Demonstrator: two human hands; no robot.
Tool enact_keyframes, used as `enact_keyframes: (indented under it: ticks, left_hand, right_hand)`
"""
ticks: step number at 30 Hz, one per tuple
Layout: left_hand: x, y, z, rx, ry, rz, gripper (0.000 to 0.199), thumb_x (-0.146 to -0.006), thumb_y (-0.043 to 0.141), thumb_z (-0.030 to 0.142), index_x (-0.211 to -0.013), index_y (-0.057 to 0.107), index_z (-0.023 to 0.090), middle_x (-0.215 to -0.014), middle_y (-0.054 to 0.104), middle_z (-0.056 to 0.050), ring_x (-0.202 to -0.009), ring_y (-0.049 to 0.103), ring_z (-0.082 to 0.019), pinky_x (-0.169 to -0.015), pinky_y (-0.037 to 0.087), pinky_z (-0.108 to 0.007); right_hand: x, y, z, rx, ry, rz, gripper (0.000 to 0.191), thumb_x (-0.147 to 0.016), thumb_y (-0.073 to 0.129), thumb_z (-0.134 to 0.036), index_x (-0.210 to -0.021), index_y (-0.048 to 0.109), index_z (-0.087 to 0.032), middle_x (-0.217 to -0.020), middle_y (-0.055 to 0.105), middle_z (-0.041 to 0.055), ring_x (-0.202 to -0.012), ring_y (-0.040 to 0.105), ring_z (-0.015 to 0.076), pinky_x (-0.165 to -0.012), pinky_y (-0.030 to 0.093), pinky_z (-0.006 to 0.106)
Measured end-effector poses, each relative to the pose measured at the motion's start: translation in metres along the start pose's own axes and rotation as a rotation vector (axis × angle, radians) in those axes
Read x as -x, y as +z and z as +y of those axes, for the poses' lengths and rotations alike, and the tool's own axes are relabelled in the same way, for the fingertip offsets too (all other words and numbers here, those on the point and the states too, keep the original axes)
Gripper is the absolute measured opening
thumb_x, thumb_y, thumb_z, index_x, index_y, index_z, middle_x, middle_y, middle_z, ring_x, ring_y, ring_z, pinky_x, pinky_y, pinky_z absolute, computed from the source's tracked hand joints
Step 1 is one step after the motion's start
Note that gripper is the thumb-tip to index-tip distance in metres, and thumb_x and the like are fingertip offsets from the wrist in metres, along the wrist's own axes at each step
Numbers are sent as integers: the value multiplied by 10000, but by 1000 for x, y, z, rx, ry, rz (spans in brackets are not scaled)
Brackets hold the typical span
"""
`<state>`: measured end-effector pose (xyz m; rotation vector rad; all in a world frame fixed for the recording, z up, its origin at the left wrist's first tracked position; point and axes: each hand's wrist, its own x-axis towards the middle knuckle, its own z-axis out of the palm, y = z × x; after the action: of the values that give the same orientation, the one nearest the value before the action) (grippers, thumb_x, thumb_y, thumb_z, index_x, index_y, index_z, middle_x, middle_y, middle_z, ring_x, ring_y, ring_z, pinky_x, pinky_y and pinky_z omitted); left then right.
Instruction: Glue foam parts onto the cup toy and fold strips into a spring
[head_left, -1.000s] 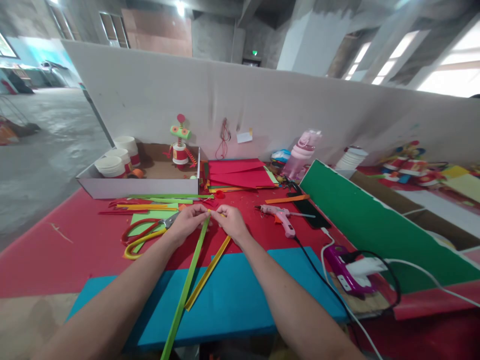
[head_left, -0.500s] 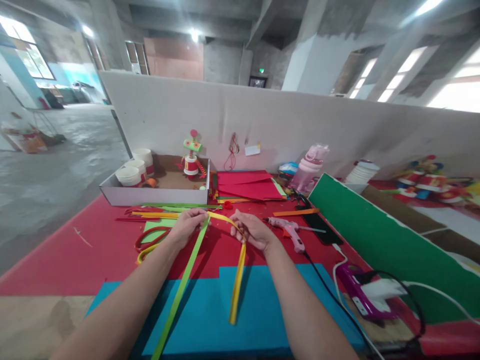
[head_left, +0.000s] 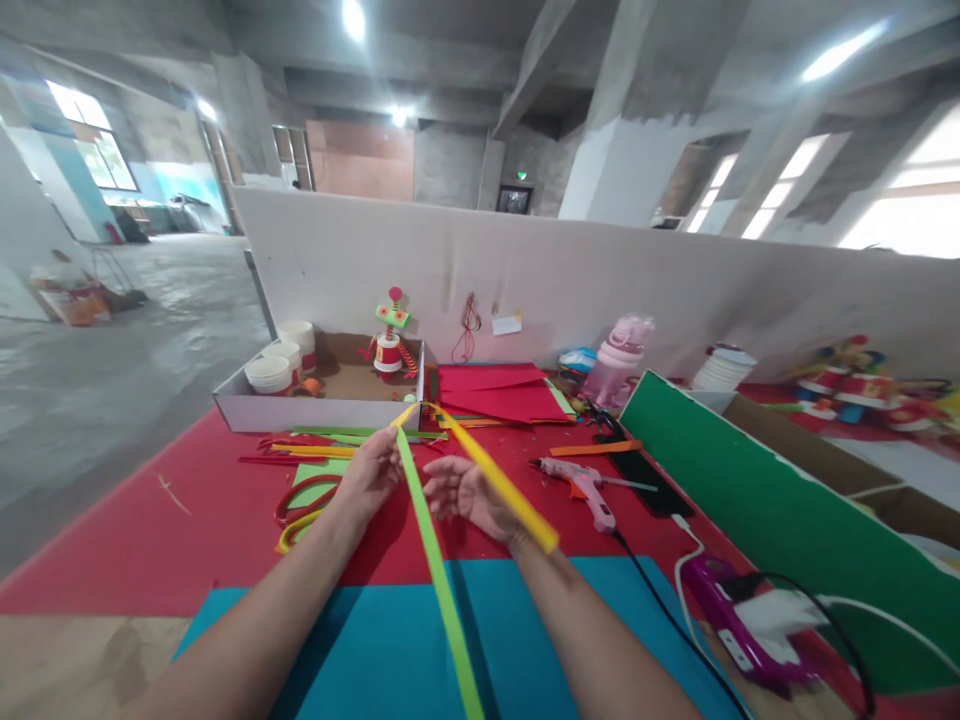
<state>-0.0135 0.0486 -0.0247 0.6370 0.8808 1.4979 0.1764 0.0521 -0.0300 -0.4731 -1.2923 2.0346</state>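
I watch remotely: red desk (head_left: pixel 187 545), blue sheet (head_left: pixel 360 640) along near edge. Right hand (head_left: pixel 474 497) loosely spread, apparently empty, probably clearing path. Left hand (head_left: pixel 367 475) pinches green strip (head_left: pixel 431 555) and yellow strip (head_left: pixel 495 475) together above desk, presumably keeping ends joined.

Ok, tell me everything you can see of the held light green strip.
The light green strip is narrow and flat, apparently paper. The left hand holds its upper end; from there it slants straight down over the red table cover and blue sheet, out of the picture. A yellow strip meets it near that end; whether joined, I can't tell.
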Motion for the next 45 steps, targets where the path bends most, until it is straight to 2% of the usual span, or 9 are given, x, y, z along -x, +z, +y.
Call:
enact_keyframes:
  ticks: [2, 5, 10, 16, 21, 28, 36, 42, 45]
  left_hand:
    - [0, 0, 4, 155, -4, 95, 131, -795, 643, 210, -744, 528, 172, -503, 492, 70, -413, 466, -28, -441, 447, -124]
    - [3, 5, 2, 235, -19, 123, 93, -796, 640, 164, -780, 549, 168, -525, 533, 70, -450, 532, -34, -526, 515, -133]
    - [13, 14, -16, 105, -127, 33, 116, -772, 675, 204, -803, 572, 161, -614, 637, 26, -484, 586, -62, -556, 548, -185]
    - [23, 21, -29, -64, -195, -107, 159, -745, 704, 252, -814, 615, 139, -666, 658, -16, -435, 524, -67, -458, 510, -212]
    - [27, 25, -31, -120, -196, -132, 178, -746, 709, 267, -801, 618, 125, -655, 642, -22, -440, 514, -67, -458, 508, -218]
    - [21, 19, -27, -212, -214, -169, 198, -733, 720, 266, -799, 584, 138, -657, 649, -27, -437, 538, -82, -448, 514, -228]
    - [22, 18, -20, -364, -158, -198, 232, -691, 753, 283, -733, 599, 114, -628, 643, -29, -446, 540, -85, -464, 526, -233]
    - [20, 19, -10, -170, -88, -32, 92, -748, 682, 162, -729, 614, 103, -618, 659, -30, -451, 563, -76, -457, 512, -185]
    - [16, 17, -11, -51, -108, 73, 32, -763, 650, 97, -739, 630, 92, -613, 666, -32, -455, 575, -68, -463, 513, -164]
  right_hand:
    - [1, -5, -5, -114, -138, 170, 509, -759, 538, -676, -987, 631, -230, -896, 674, 54, -714, 618, 161, -687, 520, 320]
    - [-6, -8, 0, -111, -207, 408, 335, -761, 644, -542, -912, 639, -242, -831, 675, 29, -673, 607, 144, -653, 514, 283]
    - [-17, 5, 17, -9, -95, 272, 445, -741, 650, -581, -907, 650, -169, -817, 684, 65, -711, 638, 162, -678, 517, 292]
    - [-20, -5, 12, 261, -155, 438, 449, -629, 709, -594, -727, 615, -166, -663, 633, 12, -605, 558, 126, -588, 458, 242]
    - [-18, -12, 9, 390, -230, 493, 331, -666, 687, -487, -676, 595, -169, -610, 581, -25, -552, 493, 97, -535, 389, 214]
    - [-17, -12, 11, 396, -184, 507, 286, -648, 691, -428, -635, 580, -164, -559, 554, -45, -495, 437, 84, -491, 327, 214]
    - [-14, -11, 9, 506, -189, 454, 277, -649, 714, -414, -625, 607, -160, -592, 594, -25, -563, 488, 102, -537, 359, 219]
    - [-14, -6, 14, 89, -138, 417, 305, -651, 731, -450, -765, 637, -183, -696, 632, -10, -564, 533, 102, -631, 473, 275]
    - [-17, 0, 22, 79, -124, 380, 333, -600, 786, -382, -828, 651, -180, -755, 652, 8, -619, 566, 116, -686, 500, 301]
